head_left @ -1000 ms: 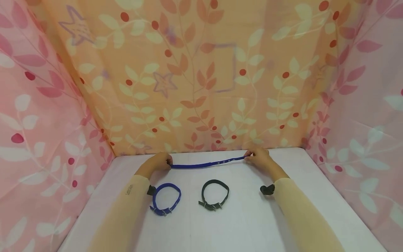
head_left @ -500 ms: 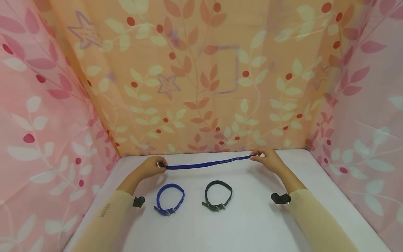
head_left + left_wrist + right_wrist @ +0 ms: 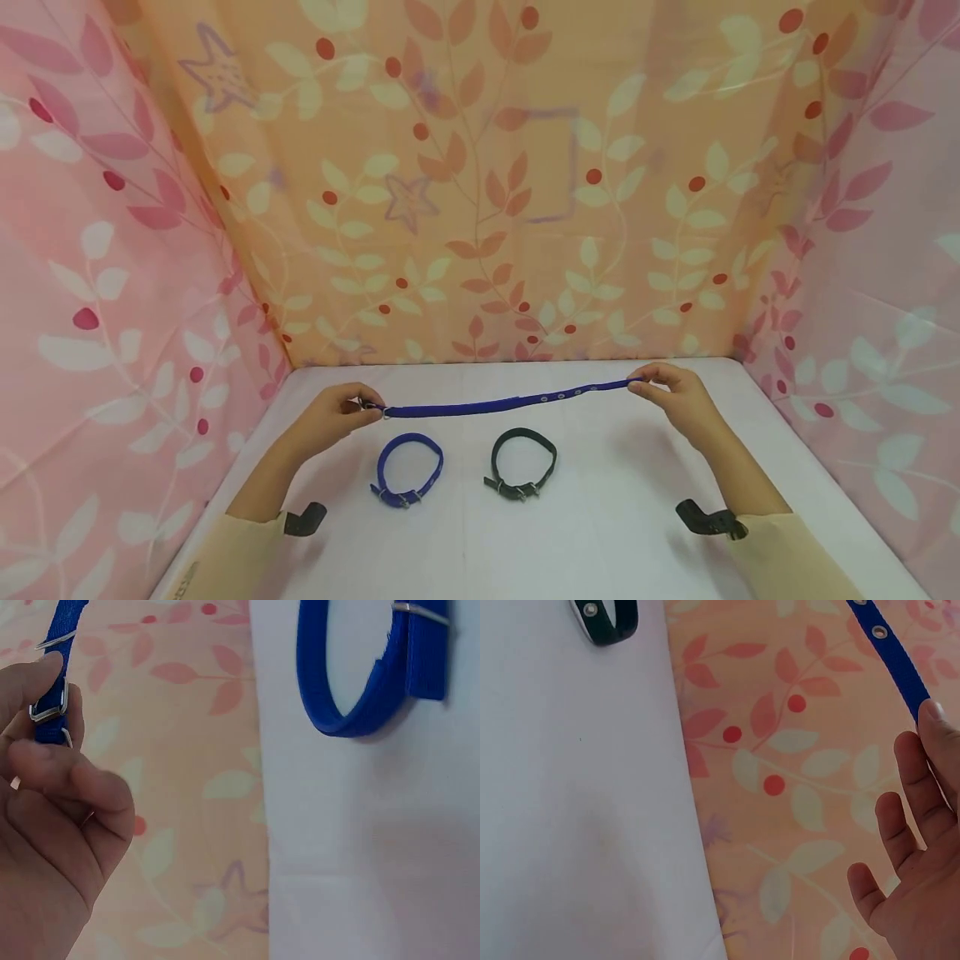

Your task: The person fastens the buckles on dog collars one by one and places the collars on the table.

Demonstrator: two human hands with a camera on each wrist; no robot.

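An unbuckled blue collar (image 3: pixel 465 408) stretches nearly straight between both hands above the far part of the table. At its buckle end my left hand (image 3: pixel 330 417) pinches the strap; the silver buckle (image 3: pixel 49 712) shows between thumb and fingers in the left wrist view. My right hand (image 3: pixel 675 400) pinches the other tip between thumb and index finger, with the metal eyelets (image 3: pixel 880 632) just beyond. Nearer on the table lie a second blue collar (image 3: pixel 381 475), buckled into a loop, and a dark green collar (image 3: pixel 497 462), also a buckled loop, to its right.
The white table (image 3: pixel 465 550) meets an orange leaf-patterned curtain (image 3: pixel 480 275) at its back edge. Pink curtains stand at the left (image 3: pixel 150 333) and right sides. Black camera mounts (image 3: pixel 303 521) sit at both wrists.
Both hands have moved apart and nearer to the head camera, drawing the held blue collar out. More of its buckle end now shows at the left hand. The looped collars stay put.
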